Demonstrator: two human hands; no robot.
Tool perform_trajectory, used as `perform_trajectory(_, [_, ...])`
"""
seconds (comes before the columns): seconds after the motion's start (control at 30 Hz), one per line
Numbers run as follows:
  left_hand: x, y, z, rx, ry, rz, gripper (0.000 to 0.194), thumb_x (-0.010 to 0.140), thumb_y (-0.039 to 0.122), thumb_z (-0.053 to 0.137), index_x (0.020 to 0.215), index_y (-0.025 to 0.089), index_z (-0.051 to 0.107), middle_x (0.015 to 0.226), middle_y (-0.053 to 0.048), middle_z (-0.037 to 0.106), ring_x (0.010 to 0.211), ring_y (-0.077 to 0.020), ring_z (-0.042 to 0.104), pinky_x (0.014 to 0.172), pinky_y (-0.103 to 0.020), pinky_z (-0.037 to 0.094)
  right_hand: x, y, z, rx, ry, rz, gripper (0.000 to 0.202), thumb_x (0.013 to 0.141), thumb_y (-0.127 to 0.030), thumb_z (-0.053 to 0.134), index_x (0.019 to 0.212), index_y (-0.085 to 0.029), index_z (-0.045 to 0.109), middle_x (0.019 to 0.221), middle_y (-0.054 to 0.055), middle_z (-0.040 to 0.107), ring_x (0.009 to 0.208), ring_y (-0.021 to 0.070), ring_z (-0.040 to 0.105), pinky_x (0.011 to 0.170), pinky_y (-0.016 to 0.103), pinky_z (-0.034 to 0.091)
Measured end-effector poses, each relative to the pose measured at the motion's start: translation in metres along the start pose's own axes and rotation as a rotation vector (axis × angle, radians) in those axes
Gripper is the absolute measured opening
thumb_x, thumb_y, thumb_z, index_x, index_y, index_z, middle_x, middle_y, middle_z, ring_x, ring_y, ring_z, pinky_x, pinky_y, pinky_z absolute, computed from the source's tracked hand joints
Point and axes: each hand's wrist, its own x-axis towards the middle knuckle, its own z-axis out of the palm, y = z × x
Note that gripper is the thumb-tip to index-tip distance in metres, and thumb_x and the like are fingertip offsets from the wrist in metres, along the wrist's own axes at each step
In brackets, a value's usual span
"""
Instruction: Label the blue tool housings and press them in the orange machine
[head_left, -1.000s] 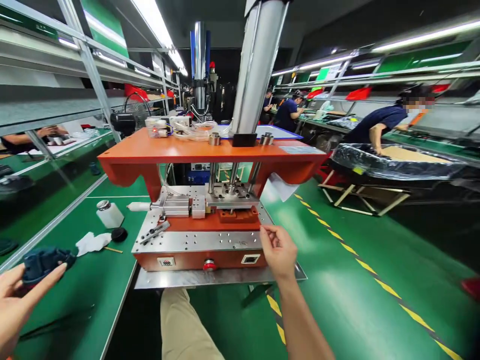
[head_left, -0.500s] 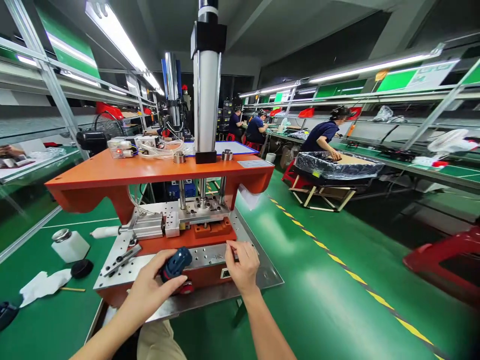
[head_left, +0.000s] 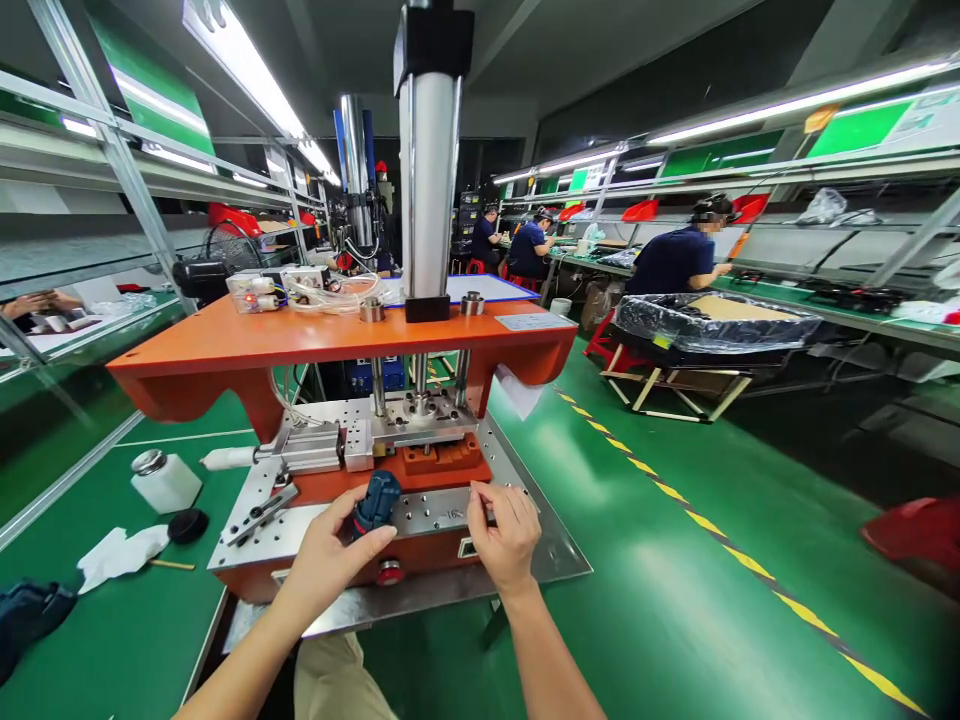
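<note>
Before orange press point(head_left: 337, 338), stubby dark-blue, red-trimmed part point(head_left: 379, 498) pinched in left hand point(head_left: 328, 562); right hand point(head_left: 505, 538) half-curled, whether holding anything unclear.

Bright white light is cast by a tube light point(head_left: 244, 70) above and left of the orange press point(head_left: 322, 340) and by a second tube light point(head_left: 795, 105) to its right, while the ceiling point(head_left: 585, 50) above it is left dim. Glare is spread over the green floor point(head_left: 637, 575) right of the press. Far out from the press, shapes are stretched; the press itself is rendered sharply.
</note>
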Motion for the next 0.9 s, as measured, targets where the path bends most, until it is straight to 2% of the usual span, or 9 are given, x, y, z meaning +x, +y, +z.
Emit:
perform_trajectory(0.1, [-0.001, 0.008, 0.0, 0.006, 0.003, 0.016, 0.055, 0.073, 0.049, 0.079, 0.119, 0.021, 0.071, 0.116, -0.009, 0.076, 0.108, -0.0296, 0.069, 0.103, -0.042, 0.051, 0.0, 0.0, -0.001, -0.007, -0.012, -0.005, 0.013, 0.09, -0.01, 0.061, 0.096, -0.021, 0.064, 0.079, 0.003, 0.07, 0.069, 0.0174, 0.062, 0.071, 0.033, 0.047])
perform_trajectory(0.23, [-0.003, 0.007, 0.001, -0.015, 0.01, 0.048, 0.05, 0.075, 0.045, 0.079, 0.118, 0.021, 0.071, 0.114, -0.007, 0.075, 0.106, -0.0269, 0.068, 0.099, -0.038, 0.052, -0.001, 0.0, 0.0, -0.031, -0.027, -0.003, 0.011, 0.09, -0.012, 0.061, 0.095, -0.021, 0.064, 0.08, 0.003, 0.071, 0.069, 0.0175, 0.062, 0.071, 0.033, 0.047])
perform_trajectory(0.4, [-0.006, 0.003, 0.003, 0.01, 0.019, 0.07, 0.048, 0.078, 0.044, 0.078, 0.119, 0.021, 0.071, 0.114, -0.007, 0.073, 0.103, -0.0246, 0.067, 0.093, -0.035, 0.053, -0.002, -0.001, 0.0, -0.052, -0.016, -0.025, 0.01, 0.09, -0.012, 0.063, 0.095, -0.021, 0.064, 0.078, 0.003, 0.071, 0.067, 0.0175, 0.061, 0.069, 0.032, 0.047])
perform_trajectory(0.63, [-0.008, 0.009, 0.002, 0.007, 0.017, 0.066, 0.05, 0.077, 0.044, 0.079, 0.121, 0.021, 0.07, 0.117, -0.008, 0.073, 0.107, -0.0253, 0.066, 0.096, -0.036, 0.051, -0.004, 0.0, 0.001, -0.085, -0.025, -0.016, 0.005, 0.091, -0.016, 0.062, 0.092, -0.02, 0.065, 0.075, 0.003, 0.07, 0.065, 0.017, 0.06, 0.069, 0.032, 0.046])
perform_trajectory(0.9, [-0.007, 0.014, 0.001, -0.054, 0.001, 0.06, 0.049, 0.077, 0.04, 0.08, 0.12, 0.019, 0.07, 0.112, -0.007, 0.074, 0.101, -0.0233, 0.067, 0.092, -0.033, 0.052, -0.004, 0.001, 0.003, -0.085, -0.019, -0.036, 0.005, 0.092, -0.018, 0.062, 0.09, -0.019, 0.066, 0.07, 0.002, 0.067, 0.063, 0.0172, 0.059, 0.068, 0.032, 0.045])
